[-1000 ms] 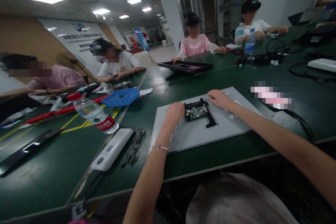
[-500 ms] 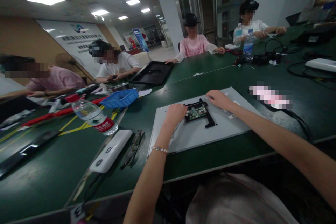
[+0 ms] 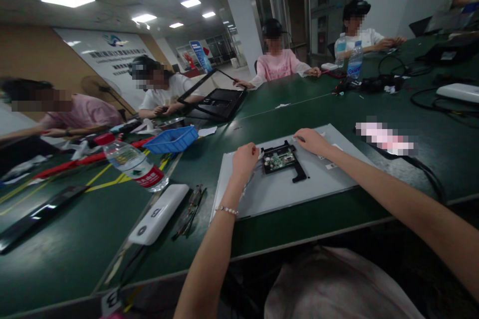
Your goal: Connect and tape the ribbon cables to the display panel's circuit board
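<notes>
A flat grey panel [image 3: 325, 179] lies on the green table in front of me. On it sits a black bracket [image 3: 298, 174] around a green circuit board [image 3: 279, 160]. My left hand [image 3: 245, 159] is closed in a pinch just left of the board, apart from it. A thin pale cable [image 3: 247, 184] runs down from its fingers, with a small whitish end at the fingertips. At the panel's far edge, beside the bracket's upper right corner, my right hand [image 3: 311, 142] has its fingers curled; what they grip is hidden.
Left of the panel are folded glasses [image 3: 190, 212], a white power bank [image 3: 160, 214], a water bottle [image 3: 132, 164] and a blue tray [image 3: 172, 139]. A blurred-out device [image 3: 385, 138] lies right. Several people sit around the table; one holds a black frame [image 3: 198, 87].
My left hand has drawn slightly left, away from the circuit board's edge, with the cable. My right hand has stayed put. Across the table, a person has lifted a black frame off a black panel.
</notes>
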A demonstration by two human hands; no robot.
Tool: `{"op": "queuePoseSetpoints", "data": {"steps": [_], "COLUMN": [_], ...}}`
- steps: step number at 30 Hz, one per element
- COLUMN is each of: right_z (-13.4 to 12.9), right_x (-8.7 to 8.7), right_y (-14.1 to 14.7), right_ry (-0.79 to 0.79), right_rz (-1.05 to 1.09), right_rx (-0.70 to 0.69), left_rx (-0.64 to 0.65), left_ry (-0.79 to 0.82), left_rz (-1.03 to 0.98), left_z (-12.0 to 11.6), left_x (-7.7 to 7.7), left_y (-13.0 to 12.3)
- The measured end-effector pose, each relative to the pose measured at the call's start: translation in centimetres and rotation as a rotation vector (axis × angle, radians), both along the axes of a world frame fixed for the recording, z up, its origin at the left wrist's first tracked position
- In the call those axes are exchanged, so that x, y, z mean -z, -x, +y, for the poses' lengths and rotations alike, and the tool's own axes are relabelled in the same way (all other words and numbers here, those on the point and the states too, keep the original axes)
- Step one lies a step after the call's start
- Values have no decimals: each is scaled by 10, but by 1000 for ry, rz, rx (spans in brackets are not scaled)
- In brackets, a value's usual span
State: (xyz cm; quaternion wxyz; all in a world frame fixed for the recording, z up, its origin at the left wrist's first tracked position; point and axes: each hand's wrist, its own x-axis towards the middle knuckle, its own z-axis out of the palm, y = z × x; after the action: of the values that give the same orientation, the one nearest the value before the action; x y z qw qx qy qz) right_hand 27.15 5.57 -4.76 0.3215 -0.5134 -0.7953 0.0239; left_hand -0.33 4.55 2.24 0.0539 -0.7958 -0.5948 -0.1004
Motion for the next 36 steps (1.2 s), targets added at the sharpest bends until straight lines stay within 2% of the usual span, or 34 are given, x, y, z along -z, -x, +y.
{"op": "queuePoseSetpoints", "data": {"steps": [7,10,20,24,28,33,36], "right_z": [-1,0,6,5,3,-2,-7], "right_x": [-1,-1,-5,-7,-10,-24,-33], "right_y": [1,2,0,1,2,20,41], "right_ry": [17,20,13,18,22,-35,-39], "right_rz": [-1,0,-95,-158,-104,-2,-75], "right_rx": [6,4,-28,18,94,105,43], "left_rx": [23,45,-9,-6,3,4,9], "left_ry": [125,128,133,134,119,119,104], "left_rz": [-88,-99,-99,-91,-87,-73,-52], "left_z": [8,10,7,8,9,8,9], "left_x": [16,20,20,22,22,23,24], "left_y": [1,1,-3,-2,-2,-3,-4]}}
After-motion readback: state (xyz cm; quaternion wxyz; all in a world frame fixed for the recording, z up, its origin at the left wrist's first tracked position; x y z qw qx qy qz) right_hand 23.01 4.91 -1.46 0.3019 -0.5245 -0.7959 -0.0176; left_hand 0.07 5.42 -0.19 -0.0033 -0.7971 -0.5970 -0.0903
